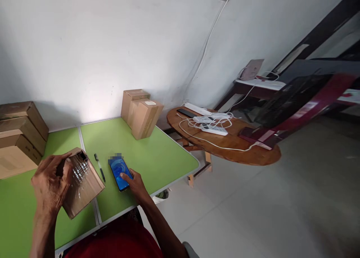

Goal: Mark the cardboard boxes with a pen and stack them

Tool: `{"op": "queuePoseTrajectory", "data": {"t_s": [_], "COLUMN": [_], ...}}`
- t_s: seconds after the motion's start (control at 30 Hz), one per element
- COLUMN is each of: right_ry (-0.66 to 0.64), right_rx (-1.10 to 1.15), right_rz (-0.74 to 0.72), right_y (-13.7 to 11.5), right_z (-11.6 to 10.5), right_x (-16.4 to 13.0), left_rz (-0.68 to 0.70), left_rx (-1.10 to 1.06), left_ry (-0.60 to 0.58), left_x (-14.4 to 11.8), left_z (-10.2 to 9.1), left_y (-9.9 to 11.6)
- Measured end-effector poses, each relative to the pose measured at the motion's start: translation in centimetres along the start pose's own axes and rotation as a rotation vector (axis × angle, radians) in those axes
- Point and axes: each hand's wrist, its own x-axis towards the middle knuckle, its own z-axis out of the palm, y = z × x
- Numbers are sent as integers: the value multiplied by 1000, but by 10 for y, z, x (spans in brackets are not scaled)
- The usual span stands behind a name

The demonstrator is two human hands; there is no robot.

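My left hand is closed on the upper left end of a brown cardboard box, tilted above the green table. Shiny clear tape covers part of that box, and a dark hole shows near its top corner. In my right hand is a smartphone with a lit blue screen, my thumb lying on the glass. Between box and phone a dark pen lies on the table. The fingers under the phone are mostly hidden.
Stacked cardboard boxes stand at the left of the green folding table. More boxes stand at its far right corner. Beyond is an oval wooden table with white power strips, tangled cables and a dark red object.
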Motion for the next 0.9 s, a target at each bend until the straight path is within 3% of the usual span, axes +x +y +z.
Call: {"op": "queuePoseTrajectory", "data": {"t_s": [0.27,0.47,0.63,0.73,0.83,0.9], "right_ry": [32,75,90,-162,-664,-896], "right_rx": [-362,-579,-604,-326,192,436], "right_rz": [-25,-49,-107,17,370,498], "right_y": [14,7,-10,-21,-27,-28], "right_z": [2,-2,0,22,60,88], "right_x": [4,-8,-22,-32,-38,-38], "left_rz": [62,75,94,82,81,71], "left_rx": [23,14,19,25,27,18], "left_ry": [35,59,88,106,119,124], "left_x": [1,-10,-17,-19,-24,-30], "left_z": [2,3,3,4,3,-3], "left_y": [0,2,7,10,10,5]}}
